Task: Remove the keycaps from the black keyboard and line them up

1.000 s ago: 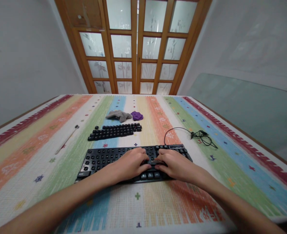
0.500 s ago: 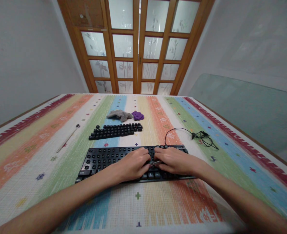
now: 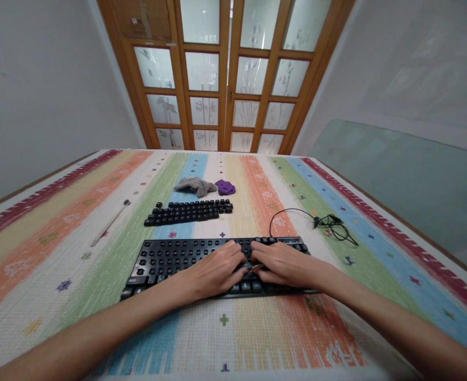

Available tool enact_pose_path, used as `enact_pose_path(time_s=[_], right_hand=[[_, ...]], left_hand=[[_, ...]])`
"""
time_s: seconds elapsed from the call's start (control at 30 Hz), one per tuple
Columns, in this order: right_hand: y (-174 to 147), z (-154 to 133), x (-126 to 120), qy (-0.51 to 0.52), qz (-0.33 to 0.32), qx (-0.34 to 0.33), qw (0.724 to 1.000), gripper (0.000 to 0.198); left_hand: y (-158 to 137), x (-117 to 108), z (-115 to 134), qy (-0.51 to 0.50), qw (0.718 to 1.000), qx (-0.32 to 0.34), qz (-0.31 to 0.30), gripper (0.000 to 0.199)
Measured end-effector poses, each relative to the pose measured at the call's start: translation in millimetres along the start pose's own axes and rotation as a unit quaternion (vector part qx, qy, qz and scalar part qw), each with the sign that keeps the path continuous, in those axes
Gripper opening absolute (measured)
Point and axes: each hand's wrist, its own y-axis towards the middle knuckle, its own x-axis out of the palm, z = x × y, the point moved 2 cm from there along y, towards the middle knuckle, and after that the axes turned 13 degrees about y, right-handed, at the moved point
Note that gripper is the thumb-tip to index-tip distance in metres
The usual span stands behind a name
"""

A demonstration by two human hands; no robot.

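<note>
A black keyboard [image 3: 165, 256] lies in front of me, its upper rows bare of keycaps and showing the switches. Keycaps are still seated along its bottom edge. My left hand [image 3: 219, 267] rests on the middle of the keyboard, fingers curled and thumb bent inward; whatever is between them is hidden. Close beside it, my right hand [image 3: 283, 263] is closed on a thin metal tool [image 3: 256, 268] that points toward the left thumb. The tool's exact kind is too small to tell. Behind the keyboard, loose black keycaps [image 3: 188, 212] are laid out in rows.
Beyond the keycaps lie a grey cloth [image 3: 196, 186] and a purple cloth [image 3: 225, 187]. A thin-handled brush [image 3: 110, 222] is on the left. The keyboard's cable [image 3: 332, 225] is bundled on the right. A striped tablecloth [image 3: 201, 338] covers the table.
The view has shifted very slightly. Both hands stay in nearly the same place on the keyboard, and the metal tool is turned a little.
</note>
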Motion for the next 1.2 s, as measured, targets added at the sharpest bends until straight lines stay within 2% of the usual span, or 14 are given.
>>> enact_pose_path(time_s=[0.27, 0.47, 0.63, 0.8, 0.9, 1.07, 1.2], right_hand=[[-3.1, 3.2, -0.5, -0.007, 0.005, -0.012, 1.000, 0.013], [-3.2, 6.7, -6.8, -0.007, 0.063, -0.019, 0.998, 0.015], [6.6, 4.9, -14.3, 0.003, 0.113, -0.021, 0.993, 0.018], [25.0, 3.7, -21.0, 0.023, 0.107, -0.019, 0.994, 0.017], [37.6, 12.3, -22.7, 0.020, 0.114, 0.005, 0.993, 0.017], [60.0, 35.2, -24.4, 0.001, 0.134, 0.090, 0.987, 0.019], [76.9, 44.8, -24.9, -0.016, 0.124, 0.151, 0.981, 0.022]], left_hand=[[0.0, -0.7, 0.9, 0.014, 1.000, -0.006, 0.003, 0.017], [1.2, -12.7, 0.9, 0.028, 0.999, -0.012, 0.044, 0.015], [-4.1, -25.0, -8.3, 0.055, 0.996, -0.043, 0.056, 0.016], [-13.2, -35.4, -19.9, 0.050, 0.993, -0.076, 0.080, 0.014], [-21.3, -45.2, -32.0, 0.054, 0.987, -0.114, 0.102, 0.015], [-45.6, -67.5, -58.3, 0.080, 0.966, -0.179, 0.169, 0.018], [-69.4, -78.2, -75.9, 0.097, 0.955, -0.212, 0.184, 0.020]])
